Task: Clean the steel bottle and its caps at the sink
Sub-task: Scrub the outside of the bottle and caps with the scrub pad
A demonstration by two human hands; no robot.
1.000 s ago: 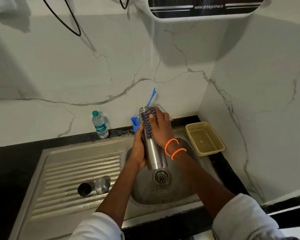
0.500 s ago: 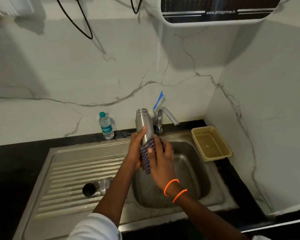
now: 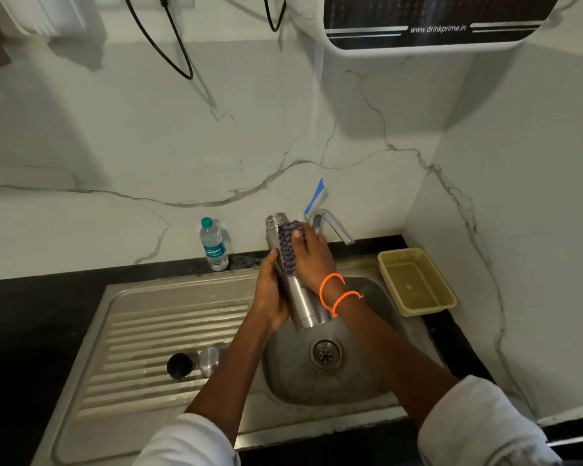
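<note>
A steel bottle (image 3: 300, 297) is held upright, slightly tilted, over the sink basin (image 3: 367, 375). My left hand (image 3: 270, 294) grips its lower left side. My right hand (image 3: 312, 257) presses a dark checked scrub cloth (image 3: 288, 247) against the bottle's upper part, near the open neck. On the ribbed drainboard (image 3: 148, 334) to the left lie a black cap (image 3: 179, 365) and a steel cap (image 3: 209, 361), side by side. My left forearm hides part of the steel cap's right side.
The tap (image 3: 334, 225) stands behind the bottle with its spout toward the basin. A small plastic water bottle (image 3: 213, 245) stands at the wall. A yellow tray (image 3: 416, 280) sits on the black counter right of the sink. A water purifier (image 3: 431, 18) hangs above.
My right hand with the cloth has slid from the bottle's middle up to its neck. The bottle sits a little lower over the basin.
</note>
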